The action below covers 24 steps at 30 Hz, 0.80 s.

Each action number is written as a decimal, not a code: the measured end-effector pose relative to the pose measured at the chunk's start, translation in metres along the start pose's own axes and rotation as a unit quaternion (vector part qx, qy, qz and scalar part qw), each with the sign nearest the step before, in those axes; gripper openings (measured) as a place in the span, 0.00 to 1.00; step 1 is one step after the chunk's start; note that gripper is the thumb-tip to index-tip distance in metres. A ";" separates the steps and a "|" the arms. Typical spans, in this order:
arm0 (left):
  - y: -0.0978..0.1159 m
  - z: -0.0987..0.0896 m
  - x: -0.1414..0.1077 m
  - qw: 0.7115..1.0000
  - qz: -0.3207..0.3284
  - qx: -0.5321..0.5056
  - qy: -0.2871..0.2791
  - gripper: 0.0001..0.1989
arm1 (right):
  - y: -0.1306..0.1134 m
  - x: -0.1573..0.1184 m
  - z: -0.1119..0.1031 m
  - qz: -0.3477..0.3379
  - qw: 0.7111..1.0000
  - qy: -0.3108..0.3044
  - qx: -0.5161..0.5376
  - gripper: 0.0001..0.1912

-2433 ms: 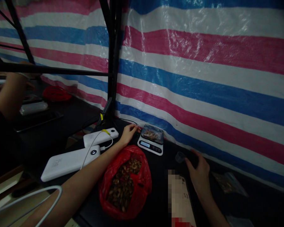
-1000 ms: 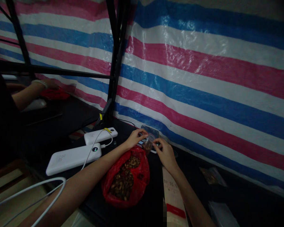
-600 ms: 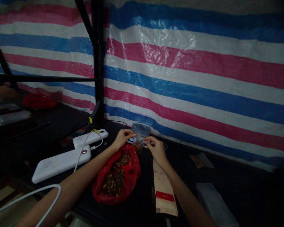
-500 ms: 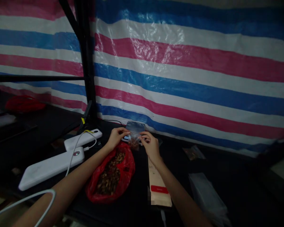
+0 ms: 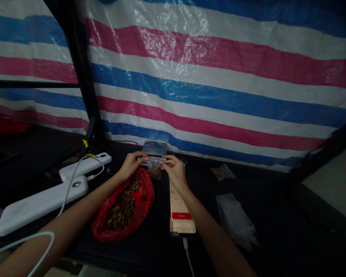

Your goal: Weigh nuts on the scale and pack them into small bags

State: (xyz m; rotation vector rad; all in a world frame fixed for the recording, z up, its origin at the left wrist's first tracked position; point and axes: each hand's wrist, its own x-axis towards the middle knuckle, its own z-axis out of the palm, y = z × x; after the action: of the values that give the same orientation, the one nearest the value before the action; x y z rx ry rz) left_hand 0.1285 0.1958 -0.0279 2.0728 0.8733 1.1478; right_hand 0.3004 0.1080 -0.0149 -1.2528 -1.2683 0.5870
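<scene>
Between my two hands hangs a small clear zip bag with brownish bits at its bottom. My left hand pinches the left end of the bag's top edge, and my right hand pinches the right end. The top edge looks pulled straight. Just below my left hand lies an open red plastic bag full of small brown dried pieces. Under my right wrist is a lit phone with a cable plugged in. Behind the zip bag stands a grey flat-topped device, partly hidden by my hands.
Another filled zip bag lies to the right, with a stack of flat clear bags nearer me. Two white power banks with a white cable rest at left. A black post and striped sheet stand behind.
The view has shifted, so everything sits further left. The zip bag's top, crumpled between my fingers before, is now stretched flatter, and its filled bottom shows more clearly.
</scene>
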 end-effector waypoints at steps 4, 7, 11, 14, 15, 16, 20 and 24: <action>0.000 0.002 -0.001 1.000 0.006 0.014 -0.004 0.12 | 0.009 0.001 -0.004 0.034 0.997 -0.014 -0.070 0.12; 0.003 0.002 -0.002 1.000 0.016 0.009 -0.014 0.13 | 0.010 0.000 -0.006 0.053 0.987 -0.012 -0.148 0.11; 0.006 0.003 -0.003 0.999 0.018 -0.016 -0.029 0.14 | 0.006 -0.002 -0.006 0.037 0.984 -0.010 -0.171 0.10; 0.004 0.003 -0.003 0.999 0.005 -0.030 -0.028 0.14 | 0.003 -0.003 -0.006 0.028 0.981 -0.006 -0.194 0.09; 0.004 0.003 -0.003 0.999 0.002 -0.031 -0.027 0.14 | 0.003 -0.003 -0.006 0.027 0.979 -0.002 -0.204 0.09; 0.004 0.003 -0.003 0.999 0.001 -0.030 -0.028 0.14 | 0.002 -0.003 -0.006 0.028 0.977 0.001 -0.211 0.09; 0.009 0.003 -0.004 1.000 0.010 -0.003 -0.020 0.13 | -0.002 -0.005 -0.005 0.042 0.975 0.017 -0.218 0.08; 0.013 0.003 -0.003 1.000 0.005 -0.011 -0.010 0.13 | -0.005 -0.007 -0.004 0.032 0.969 0.035 -0.244 0.09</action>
State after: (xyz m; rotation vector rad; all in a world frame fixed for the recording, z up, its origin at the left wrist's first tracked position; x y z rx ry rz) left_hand 0.1332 0.1850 -0.0204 2.0696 0.8374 1.1352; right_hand 0.3007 0.0989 -0.0128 -1.7099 -1.3619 0.2753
